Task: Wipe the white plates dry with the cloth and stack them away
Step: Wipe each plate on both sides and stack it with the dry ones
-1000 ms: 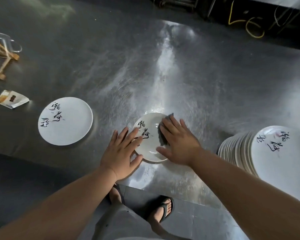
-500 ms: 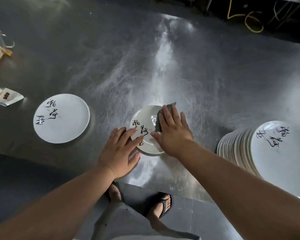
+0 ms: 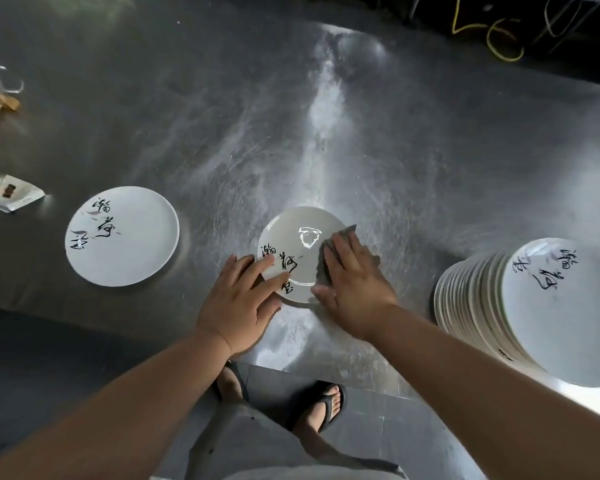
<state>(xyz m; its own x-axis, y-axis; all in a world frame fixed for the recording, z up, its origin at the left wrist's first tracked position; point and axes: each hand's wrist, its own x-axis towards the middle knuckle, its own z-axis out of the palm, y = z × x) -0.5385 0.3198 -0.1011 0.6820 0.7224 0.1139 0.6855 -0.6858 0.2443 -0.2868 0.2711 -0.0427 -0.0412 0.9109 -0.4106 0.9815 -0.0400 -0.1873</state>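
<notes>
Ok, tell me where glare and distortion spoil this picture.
Head view: a bright glare patch sits on the middle plate beside the cloth under the right hand; a light streak washes the steel table; wide-angle bending stretches the plate stack at right.

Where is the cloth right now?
Head view, centre: the grey cloth is pressed under the right hand on the right side of the middle plate, left of the plate stack.

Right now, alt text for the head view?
A person's right hand presses a grey cloth onto a white plate with black calligraphy on a steel table, while the left hand rests on its near rim. A lone plate lies to the left; a stack of plates stands to the right.
</notes>
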